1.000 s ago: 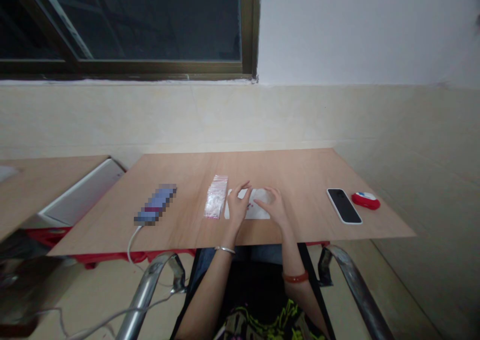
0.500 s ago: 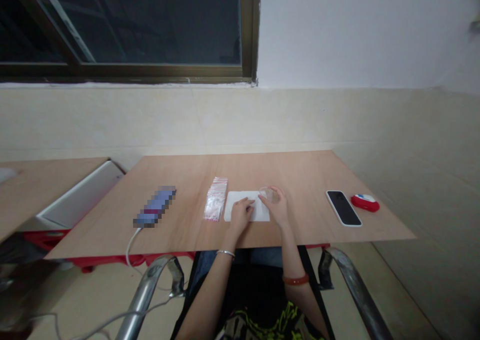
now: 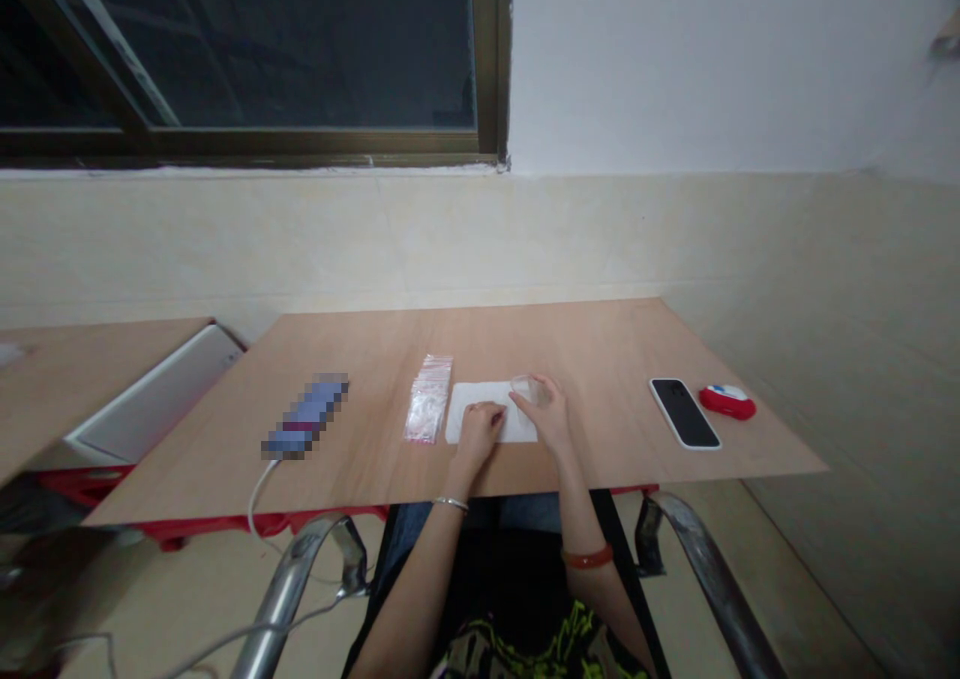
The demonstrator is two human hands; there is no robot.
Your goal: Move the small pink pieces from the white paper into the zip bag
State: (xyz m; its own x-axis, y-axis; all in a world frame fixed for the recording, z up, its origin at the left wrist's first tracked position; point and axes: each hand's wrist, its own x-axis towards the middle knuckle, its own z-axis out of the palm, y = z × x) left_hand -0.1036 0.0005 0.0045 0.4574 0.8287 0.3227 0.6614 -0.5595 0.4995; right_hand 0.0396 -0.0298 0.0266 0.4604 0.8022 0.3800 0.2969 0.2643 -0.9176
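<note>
A sheet of white paper [image 3: 465, 399] lies on the tabletop in front of me. Over its left part rests my left hand [image 3: 480, 433], its fingers curled in and pressed together; whatever is in them, if anything, is too small to see. At the sheet's upper right corner my right hand [image 3: 549, 414] grips a clear, round, shallow container [image 3: 524, 387] between thumb and fingers. The container's contents cannot be made out. Just left of the paper lies a stack of clear zip bags [image 3: 429, 401] with pinkish edges.
On the wooden table [image 3: 600, 359], a phone with a white case [image 3: 685, 414] and a red and white object [image 3: 727, 402] lie to the right. At the left is a blurred-out phone-like device [image 3: 307, 417] with a white cable [image 3: 253, 499]. A wall [image 3: 585, 234] stands behind.
The fingers of my left hand have curled in more over the paper. My right hand keeps its grip on the clear container. The whole view has shifted slightly.
</note>
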